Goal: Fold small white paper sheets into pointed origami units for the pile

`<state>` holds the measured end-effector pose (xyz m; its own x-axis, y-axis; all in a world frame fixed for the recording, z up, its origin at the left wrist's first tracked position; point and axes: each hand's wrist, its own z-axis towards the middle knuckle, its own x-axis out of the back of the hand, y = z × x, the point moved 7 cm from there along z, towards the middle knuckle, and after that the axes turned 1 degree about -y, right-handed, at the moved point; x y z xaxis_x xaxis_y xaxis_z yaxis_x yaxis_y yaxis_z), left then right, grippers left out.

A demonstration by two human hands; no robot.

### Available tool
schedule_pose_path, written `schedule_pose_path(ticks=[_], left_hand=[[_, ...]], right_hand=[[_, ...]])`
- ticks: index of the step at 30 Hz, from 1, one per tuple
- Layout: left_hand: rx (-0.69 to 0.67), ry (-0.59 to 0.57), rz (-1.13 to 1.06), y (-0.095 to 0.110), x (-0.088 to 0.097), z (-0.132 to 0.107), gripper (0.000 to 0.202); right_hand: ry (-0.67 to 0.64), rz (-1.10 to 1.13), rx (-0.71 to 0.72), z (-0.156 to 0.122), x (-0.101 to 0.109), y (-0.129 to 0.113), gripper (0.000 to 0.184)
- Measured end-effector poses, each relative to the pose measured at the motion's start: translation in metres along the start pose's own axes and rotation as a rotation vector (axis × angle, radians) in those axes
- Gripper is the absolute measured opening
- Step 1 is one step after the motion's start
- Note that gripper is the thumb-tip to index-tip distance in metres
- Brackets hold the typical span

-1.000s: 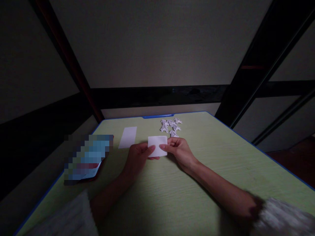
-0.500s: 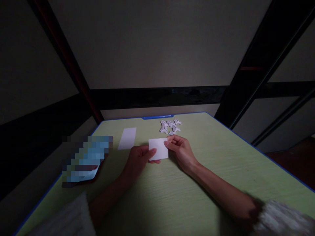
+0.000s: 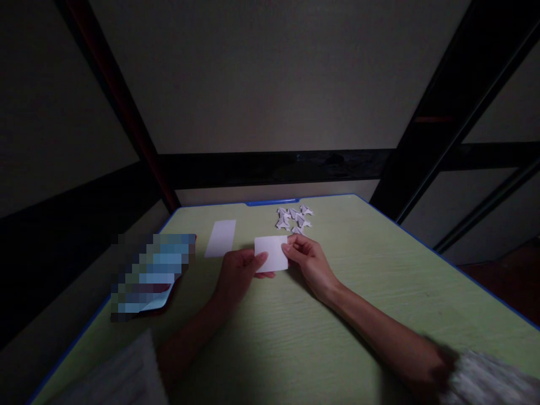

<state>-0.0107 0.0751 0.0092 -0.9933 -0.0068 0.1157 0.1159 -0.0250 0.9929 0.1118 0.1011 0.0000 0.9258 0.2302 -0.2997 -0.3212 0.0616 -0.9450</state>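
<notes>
Pinching a small white sheet from opposite sides, the left hand and right hand hold it over the middle of the table. The sheet is smooth, matt and nearly square, with softly rounded corners; the left thumb presses flat near its lower left, fingertips showing beneath, while the right thumb grips the upper right edge against curled fingers. Fuzzy pale-grey sleeves end at the forearms. The tabletop is pale green with a fine wood-like grain, bordered in blue, with a raised blue strip at its far edge. Just beyond the right hand sits a cluster of crisp, pointed folded-paper figures; a plain oblong white paper lies flat beyond the left. Farther left is a flat light-blue object with a dark reddish edge, largely pixelated. Behind stands a dull, fine-textured wall panel crossed by a glossy black band. Compared with a second ago, the right thumb has moved from near the sheet's middle to its edge; the left grip looks much the same.
</notes>
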Motion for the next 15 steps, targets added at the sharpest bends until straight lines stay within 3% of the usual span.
schedule_pose_path(ticks=[3, 6, 9, 12, 15], left_hand=[[0.012, -0.047, -0.039, -0.001, -0.004, 0.0, 0.023], [0.068, -0.246, -0.059, -0.006, -0.019, -0.002, 0.023], [0.107, -0.404, -0.059, -0.011, -0.029, -0.004, 0.024], [0.076, -0.343, -0.111, -0.011, -0.022, -0.001, 0.028], [0.035, -0.368, -0.029, -0.01, -0.023, -0.001, 0.032]], right_hand=[[0.005, -0.001, 0.01, -0.001, -0.001, -0.002, 0.026], [0.016, 0.04, -0.019, -0.002, 0.001, -0.001, 0.026], [-0.072, 0.06, -0.075, -0.004, -0.005, 0.001, 0.026], [-0.24, -0.035, -0.141, -0.01, -0.017, 0.003, 0.027], [-0.384, -0.159, -0.193, -0.016, -0.025, 0.004, 0.027]])
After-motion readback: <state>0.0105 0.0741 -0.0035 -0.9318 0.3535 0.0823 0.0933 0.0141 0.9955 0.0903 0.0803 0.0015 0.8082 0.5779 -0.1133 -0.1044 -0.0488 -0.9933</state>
